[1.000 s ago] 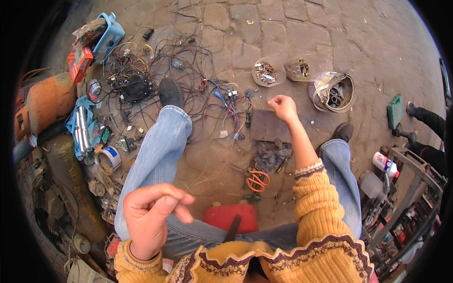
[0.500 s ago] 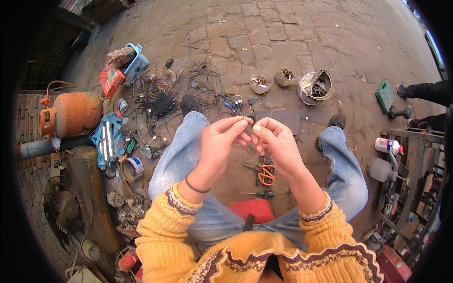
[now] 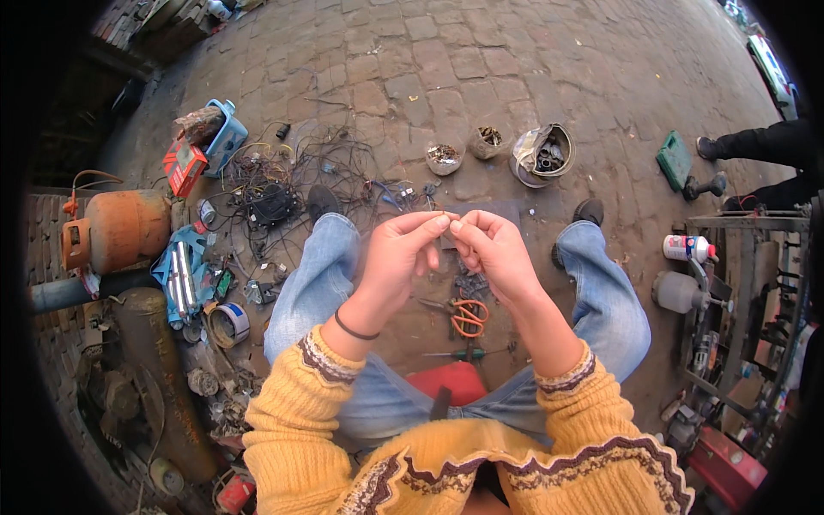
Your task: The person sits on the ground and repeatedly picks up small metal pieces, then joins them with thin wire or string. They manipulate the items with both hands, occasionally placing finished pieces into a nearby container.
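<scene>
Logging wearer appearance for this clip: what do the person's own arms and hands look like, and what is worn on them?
Both arms wear mustard-yellow knitted sleeves with dark maroon-and-cream patterned cuffs. The left hand and right hand are bare, with no gloves. A thin dark band circles the left wrist.

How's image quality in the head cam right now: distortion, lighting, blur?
Head view: strong fisheye, paving stones curve toward a black vignetted rim; soft, even daylight, only faint shadows, no glare; left hand and right hand sharp at centre, whatever they pinch too small to tell; clutter at the left rim dim.
</scene>
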Tool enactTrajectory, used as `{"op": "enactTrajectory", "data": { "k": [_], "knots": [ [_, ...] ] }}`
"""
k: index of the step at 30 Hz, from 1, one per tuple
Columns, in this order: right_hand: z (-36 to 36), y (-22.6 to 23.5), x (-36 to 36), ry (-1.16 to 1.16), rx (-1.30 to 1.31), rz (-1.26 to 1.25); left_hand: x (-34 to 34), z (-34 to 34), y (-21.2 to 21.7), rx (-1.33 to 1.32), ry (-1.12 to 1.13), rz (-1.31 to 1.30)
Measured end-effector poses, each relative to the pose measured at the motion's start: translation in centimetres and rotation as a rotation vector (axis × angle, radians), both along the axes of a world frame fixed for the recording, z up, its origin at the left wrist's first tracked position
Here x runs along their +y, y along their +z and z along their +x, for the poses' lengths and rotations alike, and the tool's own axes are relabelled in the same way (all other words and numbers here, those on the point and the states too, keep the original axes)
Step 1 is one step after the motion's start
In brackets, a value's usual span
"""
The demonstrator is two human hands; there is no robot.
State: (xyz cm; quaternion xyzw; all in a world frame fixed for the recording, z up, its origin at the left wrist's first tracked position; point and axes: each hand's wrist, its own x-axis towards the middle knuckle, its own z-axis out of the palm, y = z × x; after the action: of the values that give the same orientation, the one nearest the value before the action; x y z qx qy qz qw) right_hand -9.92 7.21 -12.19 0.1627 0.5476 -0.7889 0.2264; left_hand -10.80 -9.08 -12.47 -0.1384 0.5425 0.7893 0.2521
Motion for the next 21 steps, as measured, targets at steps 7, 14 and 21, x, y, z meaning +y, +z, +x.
{"op": "enactTrajectory", "data": {
  "k": [7,14,21],
  "knots": [
    [-0.7,-0.2,1.0,0.098,-0.001,0.083,0.2,-0.3,-0.2,-0.042,-0.051,0.002],
    [-0.9,-0.9,2.2,0.172,-0.004,-0.020,0.5,-0.6,0.0,-0.004,0.047,-0.030],
    [-1.2,-4.4,4.6,0.237,0.052,-0.062,0.8,-0.6,0.9,0.048,0.079,0.138]
  ]
}}
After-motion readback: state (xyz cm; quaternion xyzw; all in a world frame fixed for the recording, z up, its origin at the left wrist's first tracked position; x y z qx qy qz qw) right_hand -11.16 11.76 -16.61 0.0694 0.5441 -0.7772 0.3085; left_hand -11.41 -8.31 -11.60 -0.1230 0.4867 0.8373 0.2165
